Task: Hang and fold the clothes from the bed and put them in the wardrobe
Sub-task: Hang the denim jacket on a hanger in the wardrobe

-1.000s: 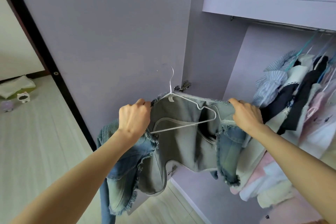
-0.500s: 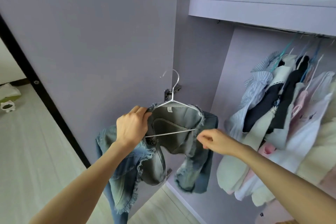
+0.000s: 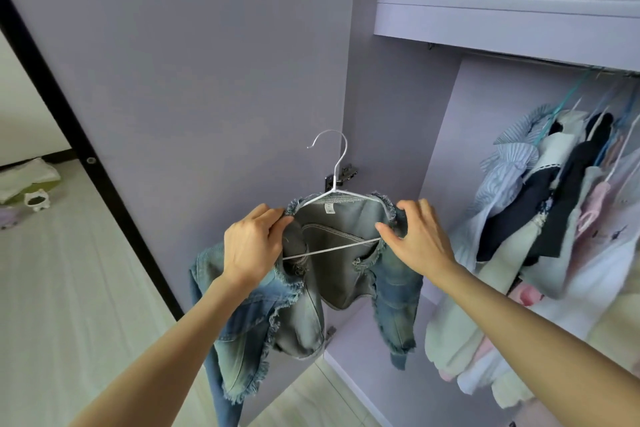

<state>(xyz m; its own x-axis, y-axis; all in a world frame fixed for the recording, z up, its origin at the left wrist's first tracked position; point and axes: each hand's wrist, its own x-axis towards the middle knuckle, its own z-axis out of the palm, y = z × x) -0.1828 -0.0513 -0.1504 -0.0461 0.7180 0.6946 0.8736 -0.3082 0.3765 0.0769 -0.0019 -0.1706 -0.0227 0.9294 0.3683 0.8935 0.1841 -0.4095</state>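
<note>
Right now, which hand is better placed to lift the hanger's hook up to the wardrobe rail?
Probably the right hand. It is nearer the rail, which lies up and to the right. The left hand grips the denim jacket and white hanger on the side away from the rail.

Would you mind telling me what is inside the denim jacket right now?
A white wire hanger sits inside the denim jacket; its hook, neck and bottom bar show through the open front. Both shoulder ends are covered by denim, where the left hand and right hand hold.
</note>
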